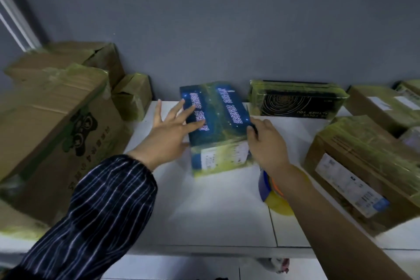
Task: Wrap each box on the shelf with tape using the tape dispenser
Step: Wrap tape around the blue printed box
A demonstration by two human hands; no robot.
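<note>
Head view: I see my left hand [169,125] spread wide and flat on the blue tape-wrapped cardboard box [222,134]; my right hand [266,143] grips its right edge.

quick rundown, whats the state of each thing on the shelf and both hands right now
blue box: on the shelf, yellowish tape across it, both hands on it
left hand: fingers spread, resting on its top
right hand: fingers curled at its right edge
tape dispenser: lying unheld under the right forearm
black box: taped, untouched
</note>
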